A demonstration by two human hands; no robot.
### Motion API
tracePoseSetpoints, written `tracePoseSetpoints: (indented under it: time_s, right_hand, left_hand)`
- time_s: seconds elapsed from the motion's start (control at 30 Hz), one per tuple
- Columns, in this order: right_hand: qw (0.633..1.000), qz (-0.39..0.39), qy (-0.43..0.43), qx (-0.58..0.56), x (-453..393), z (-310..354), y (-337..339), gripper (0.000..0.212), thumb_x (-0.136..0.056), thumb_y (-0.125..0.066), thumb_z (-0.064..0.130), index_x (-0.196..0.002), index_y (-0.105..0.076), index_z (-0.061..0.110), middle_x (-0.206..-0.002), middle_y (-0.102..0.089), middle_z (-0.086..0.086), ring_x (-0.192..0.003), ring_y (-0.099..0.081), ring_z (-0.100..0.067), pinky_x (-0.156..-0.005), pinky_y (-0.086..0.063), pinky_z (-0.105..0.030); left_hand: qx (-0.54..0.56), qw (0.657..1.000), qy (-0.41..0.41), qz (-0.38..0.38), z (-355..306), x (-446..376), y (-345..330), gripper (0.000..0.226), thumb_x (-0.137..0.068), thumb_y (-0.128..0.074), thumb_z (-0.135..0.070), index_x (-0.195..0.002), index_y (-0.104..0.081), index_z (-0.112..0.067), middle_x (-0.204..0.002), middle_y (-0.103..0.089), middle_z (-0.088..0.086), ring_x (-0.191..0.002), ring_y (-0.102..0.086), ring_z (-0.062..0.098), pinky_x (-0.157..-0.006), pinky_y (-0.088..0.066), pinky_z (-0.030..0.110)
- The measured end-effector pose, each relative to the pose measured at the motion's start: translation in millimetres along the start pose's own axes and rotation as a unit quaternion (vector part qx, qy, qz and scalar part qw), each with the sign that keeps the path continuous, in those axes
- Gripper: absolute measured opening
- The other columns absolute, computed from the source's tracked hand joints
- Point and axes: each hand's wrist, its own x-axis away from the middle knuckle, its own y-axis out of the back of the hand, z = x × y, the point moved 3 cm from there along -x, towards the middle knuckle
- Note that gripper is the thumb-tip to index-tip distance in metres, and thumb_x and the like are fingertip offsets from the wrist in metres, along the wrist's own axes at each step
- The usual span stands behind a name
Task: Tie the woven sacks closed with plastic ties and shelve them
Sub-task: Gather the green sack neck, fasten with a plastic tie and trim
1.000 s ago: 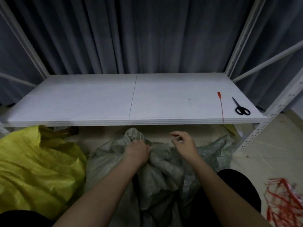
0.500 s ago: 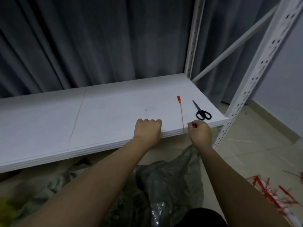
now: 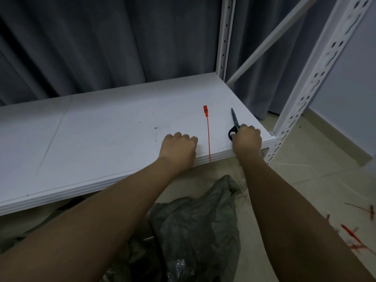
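Shelf [image 3: 101, 135] fills most of the view, a flat white board at the bottom of a metal rack, bare apart from a tie and a pair of scissors near its right end. Below its front edge, on the floor between the two forearms, slumps the sack [image 3: 195, 224] — grey woven cloth, crumpled and soft, its mouth loose and not yet tied; it will likely fold wherever it is gripped, so the neck wants gathering into one tight bunch before anything goes round it. How heavy it is cannot be told. The left hand [image 3: 179, 151] rests as a closed fist on the shelf's front edge, holding nothing that shows. The right hand [image 3: 247, 139] is curled over the handles of the scissors [image 3: 235, 123], fingers closed on them, blades pointing away. Between the hands lies the tie [image 3: 208, 135] — a thin red plastic strip, light and springy by its look, its tail overhanging the edge; best pinched near the square head. More red ties are scattered on the floor [image 3: 305, 184] at right.
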Motion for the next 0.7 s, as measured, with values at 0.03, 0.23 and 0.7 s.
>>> tracePoseSetpoints:
  time_s: [0.03, 0.23, 0.7]
  right_hand:
    - [1.000, 0.016, -0.011, -0.004, -1.4, 1.1, 0.9, 0.022, -0.093, -0.052, 0.012, -0.111, -0.056, -0.001, -0.117, -0.058, -0.019, -0.113, -0.051, -0.034, -0.092, -0.040, -0.036]
    - [0.996, 0.004, -0.015, -0.093, 30.3, 23.4, 24.9, 0.030, -0.093, -0.055, 0.027, -0.101, -0.061, -0.001, -0.101, -0.064, -0.017, -0.094, -0.061, -0.032, -0.073, -0.043, -0.031]
    - [0.885, 0.262, 0.059, -0.379, 283.7, 185.2, 31.8, 0.028, -0.069, -0.083, 0.025, -0.069, -0.056, 0.016, -0.076, -0.062, -0.004, -0.073, -0.058, -0.016, -0.069, -0.046, -0.025]
  left_hand:
    - [0.003, 1.000, 0.003, 0.007, 0.8, 2.4, 0.0, 0.024, -0.093, -0.040, -0.014, -0.112, -0.054, -0.010, -0.103, -0.062, 0.009, -0.089, -0.053, 0.023, -0.070, -0.032, 0.030]
    - [0.030, 0.997, 0.052, 0.042, 25.6, 43.5, 8.6, 0.022, -0.093, -0.039, -0.014, -0.108, -0.054, -0.009, -0.103, -0.061, 0.008, -0.091, -0.053, 0.025, -0.067, -0.029, 0.030]
    - [0.108, 0.948, 0.276, 0.112, 135.3, 300.5, 33.4, 0.030, -0.093, -0.045, -0.031, -0.113, -0.056, -0.011, -0.122, -0.056, 0.011, -0.119, -0.046, 0.030, -0.092, -0.042, 0.038]
